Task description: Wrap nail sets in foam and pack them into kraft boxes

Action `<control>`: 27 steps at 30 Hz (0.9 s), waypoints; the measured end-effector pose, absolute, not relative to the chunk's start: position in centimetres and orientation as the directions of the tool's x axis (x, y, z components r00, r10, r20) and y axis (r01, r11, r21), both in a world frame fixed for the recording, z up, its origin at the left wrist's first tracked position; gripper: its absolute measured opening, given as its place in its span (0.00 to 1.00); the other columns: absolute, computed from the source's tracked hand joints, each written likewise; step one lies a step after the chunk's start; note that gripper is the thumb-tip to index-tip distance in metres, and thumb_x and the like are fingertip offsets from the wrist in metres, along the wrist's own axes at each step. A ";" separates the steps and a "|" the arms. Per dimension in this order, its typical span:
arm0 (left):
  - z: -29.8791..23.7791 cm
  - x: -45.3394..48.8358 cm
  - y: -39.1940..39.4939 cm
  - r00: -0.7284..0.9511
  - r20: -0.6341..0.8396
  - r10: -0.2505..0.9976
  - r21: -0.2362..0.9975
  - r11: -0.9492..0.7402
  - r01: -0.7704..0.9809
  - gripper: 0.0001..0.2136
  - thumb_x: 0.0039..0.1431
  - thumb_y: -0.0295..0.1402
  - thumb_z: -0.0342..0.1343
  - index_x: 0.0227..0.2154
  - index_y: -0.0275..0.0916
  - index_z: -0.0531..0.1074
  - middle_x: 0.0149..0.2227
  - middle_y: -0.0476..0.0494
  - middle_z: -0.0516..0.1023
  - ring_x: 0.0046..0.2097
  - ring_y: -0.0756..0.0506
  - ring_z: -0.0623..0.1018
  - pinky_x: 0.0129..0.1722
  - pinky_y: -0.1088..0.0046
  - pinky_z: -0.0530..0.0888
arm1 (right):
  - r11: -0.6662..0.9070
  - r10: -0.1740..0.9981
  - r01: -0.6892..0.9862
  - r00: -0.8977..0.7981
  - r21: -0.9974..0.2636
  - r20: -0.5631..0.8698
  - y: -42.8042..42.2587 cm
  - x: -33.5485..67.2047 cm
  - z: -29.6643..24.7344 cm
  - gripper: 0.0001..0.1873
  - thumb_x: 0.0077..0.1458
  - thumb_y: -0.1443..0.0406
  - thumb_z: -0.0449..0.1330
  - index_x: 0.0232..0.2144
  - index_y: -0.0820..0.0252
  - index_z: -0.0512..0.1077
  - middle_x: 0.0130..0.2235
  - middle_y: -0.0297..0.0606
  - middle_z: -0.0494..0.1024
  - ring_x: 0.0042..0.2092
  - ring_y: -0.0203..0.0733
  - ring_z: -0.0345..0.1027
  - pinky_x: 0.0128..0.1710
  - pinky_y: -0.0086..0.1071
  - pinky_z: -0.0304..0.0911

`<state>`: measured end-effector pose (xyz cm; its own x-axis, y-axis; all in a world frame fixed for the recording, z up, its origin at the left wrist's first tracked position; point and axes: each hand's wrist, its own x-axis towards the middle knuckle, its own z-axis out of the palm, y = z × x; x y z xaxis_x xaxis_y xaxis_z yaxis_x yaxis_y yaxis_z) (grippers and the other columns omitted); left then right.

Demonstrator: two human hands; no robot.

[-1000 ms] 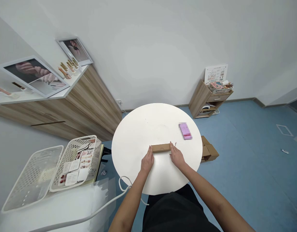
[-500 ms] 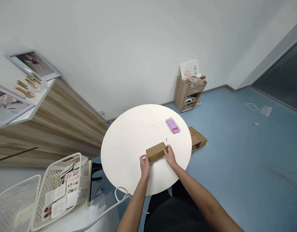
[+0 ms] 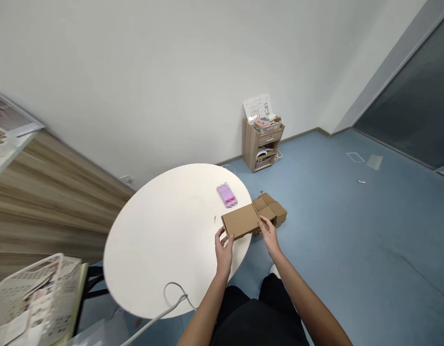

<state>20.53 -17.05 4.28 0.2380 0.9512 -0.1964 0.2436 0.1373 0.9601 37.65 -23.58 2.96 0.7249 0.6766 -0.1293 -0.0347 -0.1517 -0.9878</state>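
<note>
The left hand [image 3: 223,250] pinches the near left corner and the right hand [image 3: 269,233] clasps the right end of the flat brown cardboard box [image 3: 241,222], held over the round white table's [image 3: 164,240] right edge, near brown cardboard cartons [image 3: 272,209] on the floor; a level grip on both ends seems wisest.

no readable text anywhere, white chart [image 3: 257,105] on small wooden cabinet [image 3: 262,142] print too small to read, cards [image 3: 30,300] in white basket [image 3: 63,269] blurred, pink item [image 3: 226,195] on table [image 3: 164,240] pixelated, cardboard box [image 3: 241,222] plain brown
</note>
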 end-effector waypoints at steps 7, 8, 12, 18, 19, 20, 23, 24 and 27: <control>0.5 34.7 -23.9 0.319 -0.273 0.907 0.961 0.245 0.126 0.26 0.61 0.46 0.54 0.60 0.46 0.59 0.63 0.37 0.63 0.61 0.38 0.69 0.55 0.61 0.72 | -0.231 0.644 -0.065 0.738 -0.971 -0.203 -31.3 52.2 0.3 0.31 0.52 0.45 0.58 0.50 0.60 0.72 0.54 0.50 0.75 0.56 0.52 0.69 0.56 0.44 0.65; -0.3 36.1 -24.4 0.317 -0.284 0.905 0.958 0.252 0.140 0.26 0.61 0.45 0.54 0.60 0.46 0.59 0.63 0.38 0.63 0.62 0.38 0.68 0.56 0.61 0.72 | -0.238 0.647 -0.067 0.733 -0.969 -0.209 -31.9 53.6 -0.2 0.31 0.52 0.46 0.58 0.50 0.61 0.72 0.54 0.50 0.75 0.56 0.52 0.69 0.56 0.44 0.65; -3.6 40.1 -24.7 0.288 -0.315 0.904 0.943 0.264 0.202 0.24 0.63 0.42 0.52 0.60 0.45 0.61 0.63 0.38 0.64 0.63 0.39 0.66 0.59 0.61 0.68 | -0.281 0.647 -0.066 0.724 -0.957 -0.240 -32.2 57.5 -2.6 0.32 0.51 0.45 0.58 0.50 0.62 0.73 0.54 0.51 0.75 0.55 0.52 0.70 0.57 0.45 0.64; -9.2 44.2 -21.2 0.197 -0.397 0.897 0.877 0.307 0.370 0.22 0.61 0.38 0.54 0.58 0.40 0.66 0.59 0.35 0.69 0.59 0.39 0.71 0.57 0.62 0.70 | -0.380 0.589 -0.051 0.757 -0.924 -0.284 -29.0 61.2 -8.4 0.31 0.50 0.47 0.59 0.48 0.62 0.76 0.50 0.49 0.78 0.53 0.52 0.72 0.54 0.44 0.66; -10.1 44.9 -20.3 0.185 -0.409 0.894 0.862 0.312 0.398 0.23 0.60 0.37 0.54 0.57 0.39 0.66 0.59 0.35 0.69 0.59 0.39 0.72 0.56 0.64 0.71 | -0.394 0.575 -0.059 0.762 -0.917 -0.296 -28.2 61.8 -9.6 0.30 0.49 0.48 0.59 0.47 0.62 0.76 0.49 0.49 0.79 0.51 0.52 0.72 0.53 0.44 0.67; -11.0 45.6 -19.5 0.173 -0.422 0.890 0.846 0.319 0.427 0.23 0.60 0.36 0.54 0.58 0.38 0.66 0.58 0.35 0.70 0.58 0.39 0.72 0.56 0.65 0.71 | -0.408 0.569 -0.064 0.763 -0.911 -0.308 -27.4 62.5 -10.8 0.28 0.48 0.50 0.60 0.46 0.62 0.77 0.48 0.48 0.80 0.50 0.52 0.73 0.52 0.43 0.67; -13.7 47.8 -16.7 0.111 -0.452 0.885 0.791 0.340 0.508 0.22 0.59 0.31 0.53 0.58 0.38 0.66 0.57 0.36 0.71 0.58 0.40 0.72 0.56 0.67 0.70 | -0.459 0.587 -0.041 0.736 -0.888 -0.337 -24.2 64.6 -14.3 0.24 0.48 0.55 0.60 0.46 0.61 0.77 0.47 0.46 0.80 0.49 0.51 0.75 0.52 0.43 0.67; -14.6 48.6 -15.7 0.087 -0.456 0.886 0.773 0.346 0.531 0.23 0.59 0.30 0.53 0.58 0.38 0.66 0.57 0.36 0.71 0.58 0.40 0.72 0.57 0.67 0.69 | -0.480 0.599 -0.023 0.721 -0.877 -0.347 -23.0 65.3 -15.3 0.23 0.49 0.57 0.59 0.46 0.60 0.77 0.47 0.46 0.80 0.49 0.50 0.75 0.52 0.42 0.67; -17.1 50.6 -12.7 0.029 -0.468 0.883 0.728 0.367 0.579 0.26 0.56 0.26 0.53 0.59 0.36 0.65 0.58 0.34 0.70 0.60 0.39 0.70 0.59 0.66 0.67 | -0.561 0.637 0.051 0.664 -0.827 -0.391 -19.3 67.4 -18.1 0.20 0.50 0.61 0.58 0.45 0.56 0.77 0.46 0.41 0.81 0.49 0.48 0.75 0.52 0.41 0.67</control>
